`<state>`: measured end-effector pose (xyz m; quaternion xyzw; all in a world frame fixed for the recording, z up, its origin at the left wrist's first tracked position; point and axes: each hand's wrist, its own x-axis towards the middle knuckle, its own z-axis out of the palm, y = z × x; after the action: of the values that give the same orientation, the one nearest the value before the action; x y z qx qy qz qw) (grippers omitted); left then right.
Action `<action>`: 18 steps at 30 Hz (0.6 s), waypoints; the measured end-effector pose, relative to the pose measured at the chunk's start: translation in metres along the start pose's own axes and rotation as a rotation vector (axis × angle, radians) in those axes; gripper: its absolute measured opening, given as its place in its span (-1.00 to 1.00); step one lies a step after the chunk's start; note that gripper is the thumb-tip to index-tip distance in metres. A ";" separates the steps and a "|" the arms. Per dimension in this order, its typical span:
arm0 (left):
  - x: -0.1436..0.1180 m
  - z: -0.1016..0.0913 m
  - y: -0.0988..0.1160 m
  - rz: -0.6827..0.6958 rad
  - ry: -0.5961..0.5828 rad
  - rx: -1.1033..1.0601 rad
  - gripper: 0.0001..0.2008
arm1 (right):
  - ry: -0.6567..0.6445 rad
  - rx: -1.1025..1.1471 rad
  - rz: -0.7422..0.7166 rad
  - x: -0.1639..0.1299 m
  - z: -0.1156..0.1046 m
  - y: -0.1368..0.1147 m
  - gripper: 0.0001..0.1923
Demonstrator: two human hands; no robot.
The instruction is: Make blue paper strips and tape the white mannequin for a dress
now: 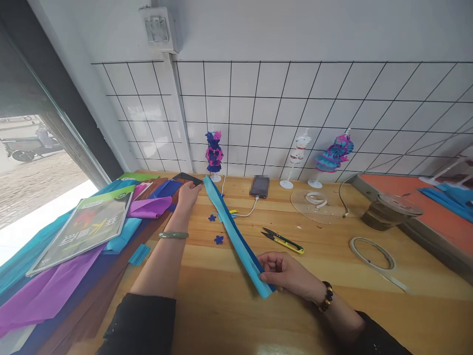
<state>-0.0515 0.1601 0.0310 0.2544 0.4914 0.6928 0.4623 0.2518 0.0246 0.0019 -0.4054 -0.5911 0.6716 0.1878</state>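
Note:
A long strip [236,241] of thin paper-like or cloth-like material, light blue with a darker blue edge, stretches diagonally above the table between my hands. My right hand [283,271] pinches its near end between thumb and fingers. At the far end, the fingers of my left hand [189,196] are closed at the strip's tip; the exact grip is partly hidden. Small dark-blue flower cut-outs [219,240] lie just left of the strip. Yellow-handled thread snips [284,240] rest on the wood beyond my right hand.
Purple and blue sheets [55,291] and a magazine [86,227] cover the left side. Small dress forms [214,153] stand along the wall. A tape roll [373,254], a lidded cup [391,209], a clear disc [295,202] and a cabled dark device [259,186] lie further right.

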 end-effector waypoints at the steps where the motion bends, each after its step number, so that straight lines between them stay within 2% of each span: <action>1: -0.003 0.002 0.002 -0.005 -0.012 0.056 -0.83 | 0.004 0.023 -0.006 0.001 -0.001 0.002 -0.54; 4: -0.019 0.007 0.009 -0.072 -0.106 0.237 -0.91 | 0.011 0.107 -0.038 0.002 -0.003 0.006 -0.53; 9: -0.080 0.007 0.006 -0.344 -0.378 0.516 -0.61 | 0.003 0.221 -0.142 0.003 -0.002 0.009 -0.46; 10: -0.095 0.007 0.003 -0.431 -0.457 0.565 -0.54 | -0.007 0.224 -0.157 0.003 -0.001 0.009 -0.46; 11: -0.109 0.007 -0.001 -0.576 -0.608 0.628 -0.47 | -0.017 0.221 -0.167 0.003 0.000 0.009 -0.45; 12: -0.122 0.007 -0.006 -0.664 -0.715 0.632 -0.43 | -0.027 0.210 -0.175 0.003 0.001 0.010 -0.44; 14: -0.141 0.008 -0.016 -0.746 -0.743 0.558 -0.41 | -0.047 0.170 -0.187 0.002 0.004 0.009 -0.43; 18: -0.152 0.009 -0.030 -0.731 -0.660 0.280 -0.68 | -0.079 0.048 -0.192 -0.001 0.011 0.005 -0.46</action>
<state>0.0354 0.0315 0.0223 0.3306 0.4642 0.2964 0.7664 0.2452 0.0157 -0.0029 -0.3155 -0.6180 0.6798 0.2374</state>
